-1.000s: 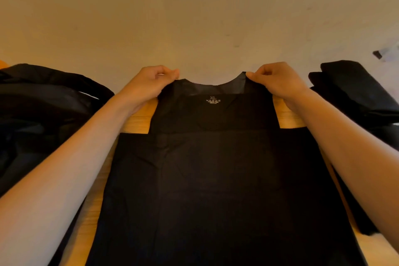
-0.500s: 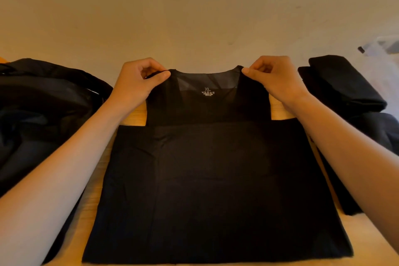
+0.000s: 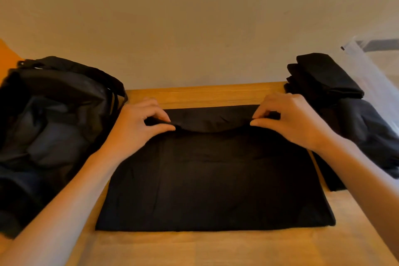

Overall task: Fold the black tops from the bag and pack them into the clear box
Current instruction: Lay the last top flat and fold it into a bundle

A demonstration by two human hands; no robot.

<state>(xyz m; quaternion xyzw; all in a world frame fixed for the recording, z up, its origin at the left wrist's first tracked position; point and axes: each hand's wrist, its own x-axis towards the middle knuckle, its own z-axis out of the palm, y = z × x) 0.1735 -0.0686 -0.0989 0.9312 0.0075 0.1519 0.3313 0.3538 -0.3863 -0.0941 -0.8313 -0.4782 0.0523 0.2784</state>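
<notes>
At the left of the frame a black bag (image 3: 54, 114) sits slumped on the wooden worktop (image 3: 216, 248), its mouth open and dark cloth showing inside. Just right of it, the left grip (image 3: 138, 127), a bare hand, has thumb and curled fingers pinched on the left end of a flap of the black top (image 3: 211, 179). That top lies flat on the worktop in the middle of the frame, and a strip at its upper edge is doubled over onto it. The right grip (image 3: 289, 123), also bare, is pinched with thumb and forefinger on the right end of the same flap. Further right a pile of folded black tops (image 3: 328, 80) rests on the worktop. At the upper right edge stands the clear box (image 3: 371, 75), only partly in view.
</notes>
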